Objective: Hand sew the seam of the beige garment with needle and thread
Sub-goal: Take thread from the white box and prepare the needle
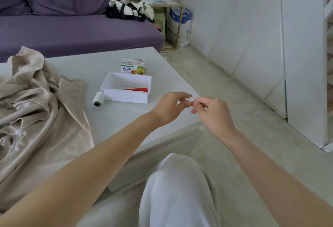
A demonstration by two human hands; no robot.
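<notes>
R hand (214, 113) pinches needle (192, 99) btw thumb & forefinger, tip pointing up-left. L hand (171, 108) is just beside it, fingertips drawn together at the needle's tip; can't tell if thread sits btw them. Left of the grip, on the table (117, 118): loose thread strand (142, 111), then white tray (124, 99) w/ spool (98, 99) touching its corner. Beige garment (36, 109) lies crumpled far left, well apart from the hands.
</notes>
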